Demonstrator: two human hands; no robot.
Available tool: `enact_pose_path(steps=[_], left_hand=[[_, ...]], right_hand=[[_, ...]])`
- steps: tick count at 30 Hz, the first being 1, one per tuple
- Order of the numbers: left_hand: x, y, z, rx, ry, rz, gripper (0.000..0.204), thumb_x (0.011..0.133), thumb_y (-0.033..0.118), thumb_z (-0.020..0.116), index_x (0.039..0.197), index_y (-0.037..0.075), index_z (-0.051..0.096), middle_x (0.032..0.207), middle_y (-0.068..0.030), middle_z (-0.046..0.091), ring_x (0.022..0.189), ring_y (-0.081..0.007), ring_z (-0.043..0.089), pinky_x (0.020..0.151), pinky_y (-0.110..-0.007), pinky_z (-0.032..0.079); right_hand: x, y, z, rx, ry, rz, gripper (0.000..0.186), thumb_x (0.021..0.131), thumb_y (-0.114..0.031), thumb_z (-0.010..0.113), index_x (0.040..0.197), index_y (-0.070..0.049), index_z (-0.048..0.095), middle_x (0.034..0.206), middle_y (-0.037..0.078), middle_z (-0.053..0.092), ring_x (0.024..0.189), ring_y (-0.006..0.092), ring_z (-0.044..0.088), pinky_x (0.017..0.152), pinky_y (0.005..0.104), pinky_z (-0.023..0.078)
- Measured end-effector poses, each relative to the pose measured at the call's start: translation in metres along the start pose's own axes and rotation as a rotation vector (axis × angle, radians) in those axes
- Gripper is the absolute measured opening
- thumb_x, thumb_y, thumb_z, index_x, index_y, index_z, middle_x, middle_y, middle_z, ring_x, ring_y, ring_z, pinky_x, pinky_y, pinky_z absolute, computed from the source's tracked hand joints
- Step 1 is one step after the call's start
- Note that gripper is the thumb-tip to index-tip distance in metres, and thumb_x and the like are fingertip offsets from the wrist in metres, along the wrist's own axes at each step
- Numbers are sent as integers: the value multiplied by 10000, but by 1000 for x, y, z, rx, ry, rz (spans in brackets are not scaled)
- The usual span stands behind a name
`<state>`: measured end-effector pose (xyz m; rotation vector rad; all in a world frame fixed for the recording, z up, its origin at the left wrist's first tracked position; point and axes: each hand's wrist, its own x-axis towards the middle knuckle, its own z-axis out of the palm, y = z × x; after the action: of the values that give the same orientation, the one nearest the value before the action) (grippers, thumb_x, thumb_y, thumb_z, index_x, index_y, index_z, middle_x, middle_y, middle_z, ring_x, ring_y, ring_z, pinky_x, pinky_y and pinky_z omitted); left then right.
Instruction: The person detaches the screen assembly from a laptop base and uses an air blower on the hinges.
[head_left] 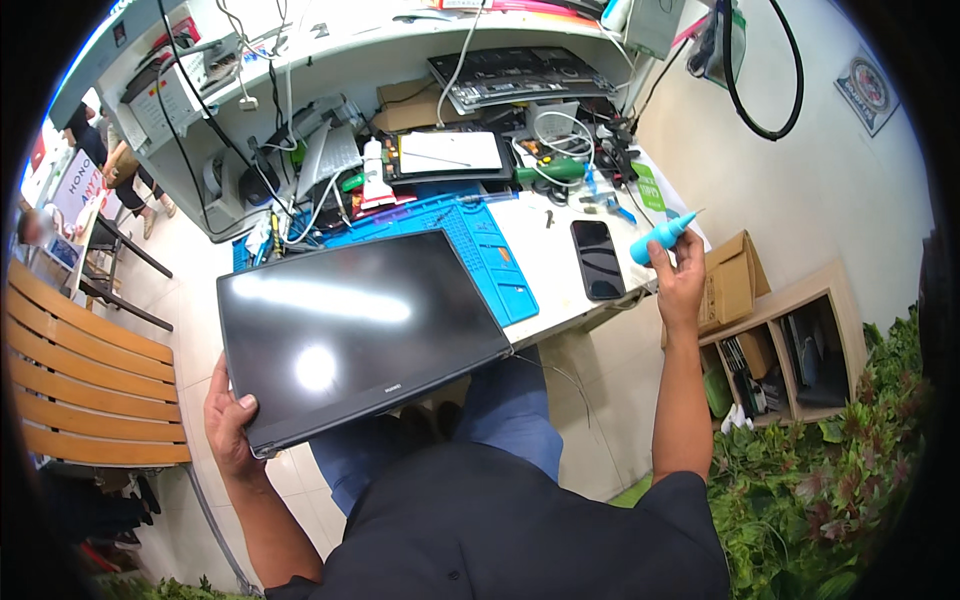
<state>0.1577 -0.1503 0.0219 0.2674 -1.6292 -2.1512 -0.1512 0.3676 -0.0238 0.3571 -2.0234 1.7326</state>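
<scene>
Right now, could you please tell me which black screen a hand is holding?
The large screen, its lower left corner in the left hand; the smaller, a phone, lies on the white desk.

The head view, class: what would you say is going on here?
A person's left hand holds a flat black rectangular screen panel near its lower left corner. Their right hand holds a light-blue bottle with a thin nozzle, apart from the screen. A black rectangular phone lies on the white worktop between the bottle and a bright-blue mat.
</scene>
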Motion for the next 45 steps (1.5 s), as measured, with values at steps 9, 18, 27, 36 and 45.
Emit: enact_pose_path(steps=[9, 18, 27, 36, 45], left_hand=[[-1, -1, 1, -39, 4, 5, 738, 939, 74, 581, 1597, -146, 329, 1330, -235, 680, 1157, -233, 731, 1041, -321, 570], [-3, -2, 5, 16, 69, 12, 699, 977, 95, 513, 1614, -134, 339, 1367, -236, 658, 1184, -229, 718, 1049, -318, 559], [-2, -8, -2, -93, 83, -15, 781, 938, 57, 520, 1652, -120, 258, 1474, -282, 585, 1227, -270, 714, 1060, -360, 582], [-19, -23, 0, -196, 114, -78, 786, 956, 11, 519, 1675, -84, 217, 1522, -289, 543, 1302, -301, 682, 1083, -390, 584], [-37, -45, -12, 174, 181, -136, 786, 1043, 59, 673, 1687, -70, 243, 736, 51, 598, 644, 2, 461, 630, -178, 326]], right_hand=[[-7, -23, 21, 26, -72, -16, 514, 1016, -120, 786, 1420, 34, 508, 1314, 141, 651, 1208, 191, 636, 988, 334, 569], [-16, -35, 37, 45, -119, -31, 504, 1018, -117, 780, 1419, 29, 511, 1300, 134, 669, 1154, 171, 662, 944, 318, 589], [-23, -50, 40, 66, -117, -29, 512, 1018, -115, 783, 1426, 28, 508, 1295, 128, 669, 1148, 165, 660, 941, 305, 574], [-24, -69, 38, 34, -121, -89, 526, 1020, -76, 769, 1456, 25, 492, 1330, 133, 651, 1187, 176, 652, 966, 328, 581], [-48, -109, 48, 65, -236, -118, 536, 1030, -53, 738, 1481, 27, 459, 1370, 175, 638, 1259, 237, 656, 1019, 376, 588]])
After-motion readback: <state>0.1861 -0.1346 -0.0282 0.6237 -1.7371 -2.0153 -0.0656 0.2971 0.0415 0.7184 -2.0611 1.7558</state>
